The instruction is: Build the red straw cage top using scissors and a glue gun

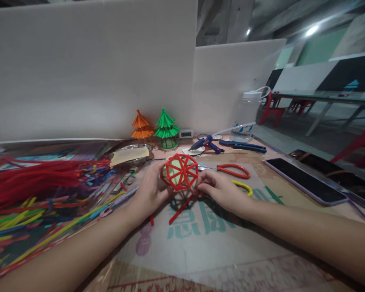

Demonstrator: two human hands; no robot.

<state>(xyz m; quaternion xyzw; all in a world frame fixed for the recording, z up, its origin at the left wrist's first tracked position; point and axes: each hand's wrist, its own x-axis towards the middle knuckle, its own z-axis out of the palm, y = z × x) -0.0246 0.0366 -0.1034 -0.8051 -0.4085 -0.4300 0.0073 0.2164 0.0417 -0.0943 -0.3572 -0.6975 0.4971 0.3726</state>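
A red spoked wheel-like frame [182, 172] is held up over the middle of the work surface. My left hand [152, 188] grips its left side, fingers curled around the rim. Pinched at its lower right edge is my right hand [214, 187], whose fingertips touch the frame and the upper end of a red strip [180, 210] slanting down to the left. Just behind my right hand lie red-handled pliers [235, 170] and a yellow handle [243, 187]. A short red piece [152, 220] shows below my left wrist.
Red, yellow and blue pipe cleaners [42, 182] pile at left. Behind stand orange [142, 125] and green [166, 129] pagoda models, a blue glue gun [207, 144], blue pliers [242, 146] and a bottle [246, 115]. A phone [305, 181] lies at right; a metal dish [149, 148] sits back left.
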